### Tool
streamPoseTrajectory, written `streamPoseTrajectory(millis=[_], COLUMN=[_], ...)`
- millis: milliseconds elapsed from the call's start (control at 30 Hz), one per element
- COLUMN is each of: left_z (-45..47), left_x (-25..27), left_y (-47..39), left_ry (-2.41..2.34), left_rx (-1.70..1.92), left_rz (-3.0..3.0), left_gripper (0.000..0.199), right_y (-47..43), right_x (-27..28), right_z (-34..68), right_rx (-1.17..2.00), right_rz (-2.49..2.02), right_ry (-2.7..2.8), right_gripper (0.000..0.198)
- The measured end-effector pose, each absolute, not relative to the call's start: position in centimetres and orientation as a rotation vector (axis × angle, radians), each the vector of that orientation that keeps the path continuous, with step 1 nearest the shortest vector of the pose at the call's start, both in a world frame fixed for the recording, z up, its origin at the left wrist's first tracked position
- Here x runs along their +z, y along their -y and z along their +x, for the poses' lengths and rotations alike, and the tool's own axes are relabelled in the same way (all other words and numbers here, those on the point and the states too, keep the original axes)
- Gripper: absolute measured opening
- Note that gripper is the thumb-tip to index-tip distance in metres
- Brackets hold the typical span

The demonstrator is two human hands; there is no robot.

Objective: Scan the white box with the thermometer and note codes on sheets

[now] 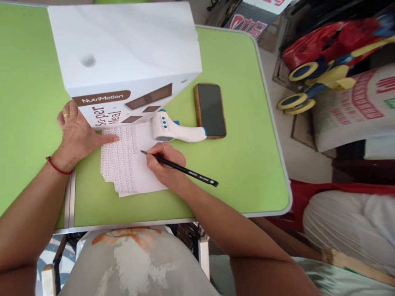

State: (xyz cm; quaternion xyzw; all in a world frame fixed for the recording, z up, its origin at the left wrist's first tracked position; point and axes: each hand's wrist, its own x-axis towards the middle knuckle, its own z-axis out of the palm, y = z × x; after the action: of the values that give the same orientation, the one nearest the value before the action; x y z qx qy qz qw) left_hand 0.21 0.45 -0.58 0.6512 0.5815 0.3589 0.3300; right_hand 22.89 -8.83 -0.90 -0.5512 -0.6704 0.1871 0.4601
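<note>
My right hand [166,162] grips a slim black pen [188,170], its tip just above or on a sheet of paper [148,176]; contact cannot be made out. Several rows of small handwriting cover the left side of the paper, and its right side is blank. My left hand [80,133] lies at the paper's left, thumb stretched out over the writing, other fingers apart beside the corner of a white NutriMotion box [132,53]. The box's lower edge hides the paper's top and part of that hand. A white and blue infrared thermometer [179,132] lies at the paper's upper right.
A phone [211,110] in a brown case lies on the green table [247,164], under the thermometer's handle end. Off the right edge are a printed sack [354,107], yellow-and-blue handled tools [308,88] and a seated person [348,230]. A metal seam [70,197] crosses the table.
</note>
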Motion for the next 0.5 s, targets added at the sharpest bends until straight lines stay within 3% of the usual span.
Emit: streamPoseTrajectory(millis=[300,500], left_z=[0.7,0.7], left_x=[0.2,0.2], left_y=[-0.1,-0.2], left_ry=[-1.778,-1.519], left_rx=[0.641,1.002], left_rz=[1.938,1.614], left_gripper=[0.109,0.108], right_y=[7.7,7.7], right_x=[-1.7,-1.4], right_z=[25.5,26.8], right_rx=[0.403,0.479], right_rz=[-1.136,-1.252], right_ry=[2.002,2.235], right_gripper=[0.012,0.031])
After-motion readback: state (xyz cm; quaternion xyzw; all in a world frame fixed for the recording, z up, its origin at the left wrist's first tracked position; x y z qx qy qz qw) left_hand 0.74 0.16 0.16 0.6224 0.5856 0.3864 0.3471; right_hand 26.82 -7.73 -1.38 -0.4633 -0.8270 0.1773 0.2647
